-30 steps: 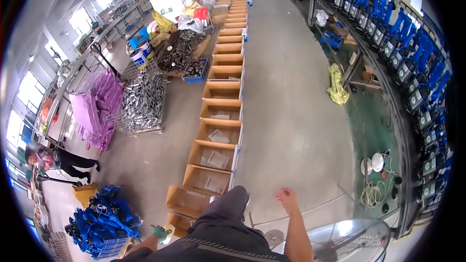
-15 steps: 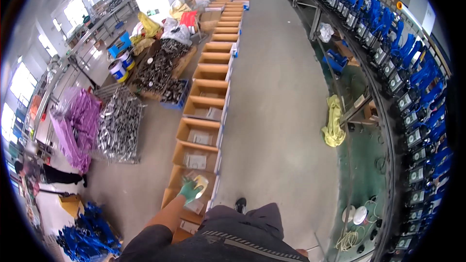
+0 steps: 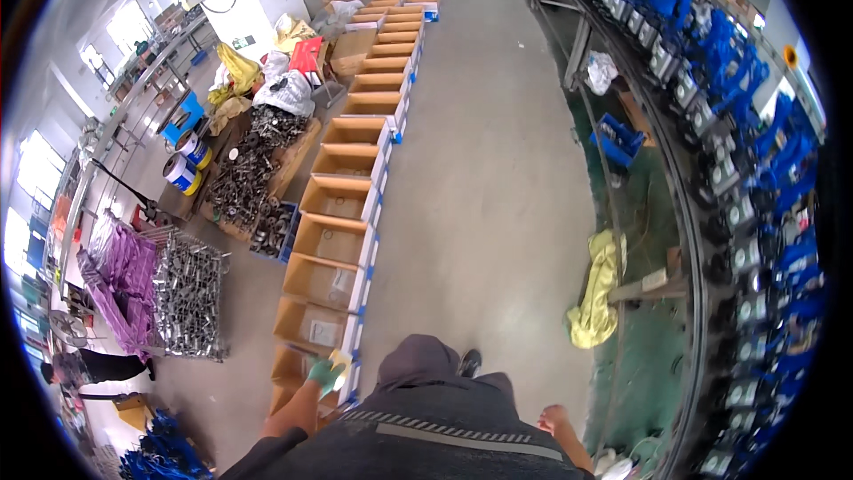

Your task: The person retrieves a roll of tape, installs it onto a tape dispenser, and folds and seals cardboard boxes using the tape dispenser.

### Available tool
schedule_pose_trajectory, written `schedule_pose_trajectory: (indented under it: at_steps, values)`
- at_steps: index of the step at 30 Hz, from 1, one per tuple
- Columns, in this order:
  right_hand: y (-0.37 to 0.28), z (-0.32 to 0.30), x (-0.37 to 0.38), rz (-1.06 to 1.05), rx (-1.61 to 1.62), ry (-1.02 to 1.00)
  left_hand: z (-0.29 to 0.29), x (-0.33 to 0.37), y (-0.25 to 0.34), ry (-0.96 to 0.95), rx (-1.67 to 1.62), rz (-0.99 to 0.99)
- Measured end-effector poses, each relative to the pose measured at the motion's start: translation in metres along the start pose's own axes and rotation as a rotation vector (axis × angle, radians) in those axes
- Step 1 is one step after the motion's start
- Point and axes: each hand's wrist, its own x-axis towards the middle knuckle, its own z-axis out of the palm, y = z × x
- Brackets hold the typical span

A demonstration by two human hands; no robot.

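Observation:
My left hand (image 3: 322, 377), in a green glove, is over the near boxes of a long row. It is closed on a flat, pale yellowish-white packet (image 3: 340, 363) whose exact kind is too blurred to tell. Below and ahead stand open cardboard boxes (image 3: 317, 219) with brown insides and blue-and-white outer sides. A flat whitish packet (image 3: 322, 332) lies in one box, and another (image 3: 340, 283) is in the box beyond. My bare right hand (image 3: 554, 418) hangs by my right side with nothing in it, fingers loosely bent.
Left of the row are a wire crate of metal parts (image 3: 188, 298), purple sheeting (image 3: 133, 276) and a heap of metal parts (image 3: 249, 169). A person (image 3: 98, 366) is at the far left. On the right, a yellow cloth (image 3: 593, 293) lies beside a long rack of blue-topped units (image 3: 751, 240).
I have moved forward along the row; boxes and heaps have shifted down and left in view. My left hand still holds the packet, now farther down. My right hand has come into view.

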Motion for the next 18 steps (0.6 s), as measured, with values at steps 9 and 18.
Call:
schedule_pose_trajectory:
  at_steps: [9,18]
  values:
    - [-0.507,-0.055,0.069,-0.542,0.098,0.183,-0.093,0.176,0.091,-0.336,-0.316,-0.727]
    - [-0.701,-0.051,0.156,0.060,0.382,-0.508,-0.369,0.616,0.192,0.238,-0.560,0.030]
